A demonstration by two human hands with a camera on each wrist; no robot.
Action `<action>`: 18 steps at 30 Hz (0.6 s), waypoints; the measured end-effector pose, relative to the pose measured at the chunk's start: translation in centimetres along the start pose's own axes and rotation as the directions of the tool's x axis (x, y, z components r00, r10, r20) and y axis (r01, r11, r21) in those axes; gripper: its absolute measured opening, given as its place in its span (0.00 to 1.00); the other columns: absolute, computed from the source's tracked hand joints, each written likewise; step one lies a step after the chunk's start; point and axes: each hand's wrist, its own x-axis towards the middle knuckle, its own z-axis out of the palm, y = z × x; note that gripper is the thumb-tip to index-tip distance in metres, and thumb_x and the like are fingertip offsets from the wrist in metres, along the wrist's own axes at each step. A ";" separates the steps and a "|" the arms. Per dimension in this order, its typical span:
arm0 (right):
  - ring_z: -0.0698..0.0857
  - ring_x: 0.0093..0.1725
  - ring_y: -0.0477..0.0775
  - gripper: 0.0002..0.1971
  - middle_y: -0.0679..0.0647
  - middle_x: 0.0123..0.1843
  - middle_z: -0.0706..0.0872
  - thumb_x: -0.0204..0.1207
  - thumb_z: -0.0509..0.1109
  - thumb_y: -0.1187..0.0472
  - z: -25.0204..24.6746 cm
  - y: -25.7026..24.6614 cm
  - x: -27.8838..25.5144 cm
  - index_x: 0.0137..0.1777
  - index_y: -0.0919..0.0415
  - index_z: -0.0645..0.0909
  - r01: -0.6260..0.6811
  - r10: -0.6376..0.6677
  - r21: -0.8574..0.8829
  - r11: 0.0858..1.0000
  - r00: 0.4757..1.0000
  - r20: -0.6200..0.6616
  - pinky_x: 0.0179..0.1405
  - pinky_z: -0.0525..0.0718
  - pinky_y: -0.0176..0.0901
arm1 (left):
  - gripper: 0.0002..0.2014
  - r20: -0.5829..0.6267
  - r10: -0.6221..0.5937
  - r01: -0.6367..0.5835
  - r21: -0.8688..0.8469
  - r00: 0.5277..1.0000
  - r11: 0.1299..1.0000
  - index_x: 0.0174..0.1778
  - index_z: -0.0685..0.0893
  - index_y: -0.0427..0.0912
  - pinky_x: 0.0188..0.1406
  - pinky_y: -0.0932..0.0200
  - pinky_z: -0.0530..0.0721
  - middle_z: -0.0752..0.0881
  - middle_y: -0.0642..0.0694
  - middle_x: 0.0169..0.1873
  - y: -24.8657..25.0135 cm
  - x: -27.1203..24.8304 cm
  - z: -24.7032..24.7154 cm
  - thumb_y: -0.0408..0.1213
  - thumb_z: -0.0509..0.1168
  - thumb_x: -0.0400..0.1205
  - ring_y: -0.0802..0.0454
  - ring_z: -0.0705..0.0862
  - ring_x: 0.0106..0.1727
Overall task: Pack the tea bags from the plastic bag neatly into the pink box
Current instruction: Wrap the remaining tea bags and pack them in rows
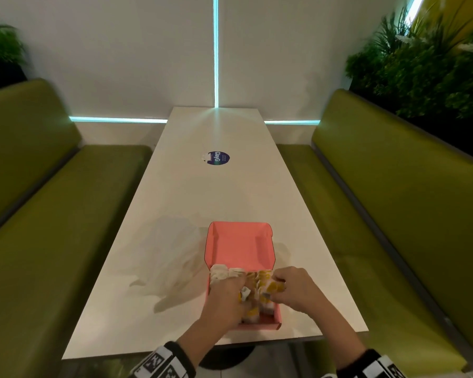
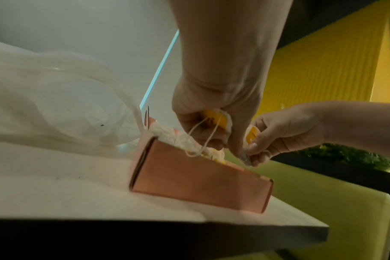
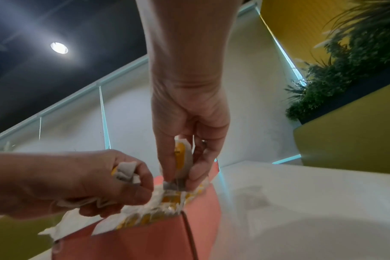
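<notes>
The pink box [image 1: 241, 244] stands open near the table's front edge, its lid raised at the far side. White and yellow tea bags [image 1: 260, 276] fill it in rows. My left hand [image 1: 225, 298] is over the box and grips a tea bag [image 2: 218, 119] whose string dangles. My right hand [image 1: 292, 289] pinches another tea bag [image 3: 181, 156] upright between thumb and fingers, just above the box's right side. The clear plastic bag [image 1: 172, 257] lies crumpled to the left of the box, touching it.
A long white table [image 1: 216, 186] runs away from me with a round blue sticker [image 1: 218, 158] in its middle. Green benches [image 1: 38, 214] flank both sides. Plants [image 1: 434, 64] stand behind the right bench.
</notes>
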 end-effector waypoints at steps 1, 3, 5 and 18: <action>0.70 0.30 0.44 0.16 0.48 0.30 0.73 0.68 0.73 0.58 0.5 0.1 0.0 0.27 0.55 0.68 -0.005 0.005 -0.015 1.000 1.000 0.005 0.26 0.65 0.33 | 0.10 0.033 -0.001 -0.003 0.097 0.999 0.995 0.51 0.81 0.44 0.49 0.62 0.78 0.83 0.47 0.51 -0.2 0.0 0.5 0.37 0.66 0.75 0.50 0.82 0.53; 0.73 0.33 0.46 0.10 0.52 0.34 0.78 0.68 0.71 0.58 1.4 0.1 0.1 0.31 0.58 0.73 -0.012 0.012 -0.034 0.999 1.000 0.010 0.30 0.70 0.36 | 0.13 0.045 -0.005 -0.006 0.233 0.999 0.972 0.57 0.80 0.46 0.55 0.61 0.79 0.82 0.49 0.56 -0.4 -0.2 1.1 0.40 0.65 0.76 0.51 0.80 0.57; 0.78 0.39 0.50 0.04 0.56 0.41 0.82 0.71 0.66 0.59 2.1 -0.3 0.2 0.37 0.57 0.75 -0.016 0.016 -0.094 0.995 1.000 0.002 0.38 0.77 0.40 | 0.13 0.051 -0.004 -0.012 0.307 0.999 0.952 0.58 0.79 0.46 0.54 0.60 0.77 0.81 0.49 0.58 -0.4 -0.4 1.4 0.40 0.64 0.77 0.50 0.80 0.58; 0.70 0.69 0.57 0.15 0.55 0.62 0.80 0.79 0.62 0.65 4.3 -0.3 0.5 0.61 0.49 0.80 0.075 -0.028 -0.646 0.759 0.996 0.083 0.63 0.62 0.55 | 0.15 0.059 -0.003 -0.019 0.367 0.998 0.930 0.61 0.78 0.44 0.54 0.61 0.75 0.80 0.49 0.61 -0.3 -0.7 1.4 0.32 0.61 0.78 0.52 0.78 0.60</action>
